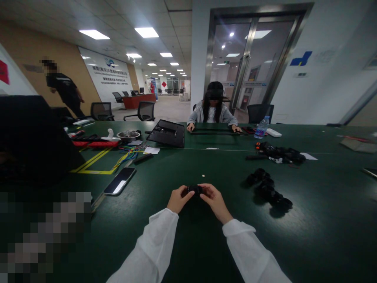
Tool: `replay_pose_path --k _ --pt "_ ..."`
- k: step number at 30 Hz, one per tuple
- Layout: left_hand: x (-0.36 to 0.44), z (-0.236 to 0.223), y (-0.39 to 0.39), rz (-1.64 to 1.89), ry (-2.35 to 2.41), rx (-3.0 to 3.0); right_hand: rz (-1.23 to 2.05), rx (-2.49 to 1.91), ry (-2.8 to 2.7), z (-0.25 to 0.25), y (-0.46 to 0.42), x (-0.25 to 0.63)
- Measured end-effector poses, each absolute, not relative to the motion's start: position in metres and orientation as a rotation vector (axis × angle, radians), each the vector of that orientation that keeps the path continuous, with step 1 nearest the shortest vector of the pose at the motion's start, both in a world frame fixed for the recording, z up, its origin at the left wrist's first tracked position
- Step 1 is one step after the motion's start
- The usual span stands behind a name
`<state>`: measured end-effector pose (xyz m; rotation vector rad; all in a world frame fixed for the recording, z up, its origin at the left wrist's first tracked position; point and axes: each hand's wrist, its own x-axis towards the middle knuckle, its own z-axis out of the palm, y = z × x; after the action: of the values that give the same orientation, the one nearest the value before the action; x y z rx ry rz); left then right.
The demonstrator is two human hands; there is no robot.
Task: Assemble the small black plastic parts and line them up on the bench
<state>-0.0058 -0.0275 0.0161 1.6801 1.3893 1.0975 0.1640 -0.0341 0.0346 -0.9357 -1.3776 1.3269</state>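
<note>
Between my two hands is a small black rounded object, low over the green table; its exact kind is not clear. My left hand grips its left end, thumb in front and fingers behind. My right hand has its thumb and fingers closed on the right end. Just beyond lies a tiny pale piece. Off to the right, a cluster of black lumpy parts rests on the table.
A phone lies left, near coloured wires and a metal bowl. A black panel sits farther back. Across the table a person holds a long dark strip. More black parts and a water bottle are at right.
</note>
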Motion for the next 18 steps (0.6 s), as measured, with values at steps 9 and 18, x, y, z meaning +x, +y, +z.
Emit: replay_pose_path --k 9,18 --pt "-0.009 0.013 -0.025 1.204 1.435 1.426 1.265 -0.982 -1.281 0.028 -0.030 0.169" --pt "-0.016 0.007 -0.017 1.435 1.407 1.130 1.129 -0.938 -0.737 0.011 -0.010 0.191"
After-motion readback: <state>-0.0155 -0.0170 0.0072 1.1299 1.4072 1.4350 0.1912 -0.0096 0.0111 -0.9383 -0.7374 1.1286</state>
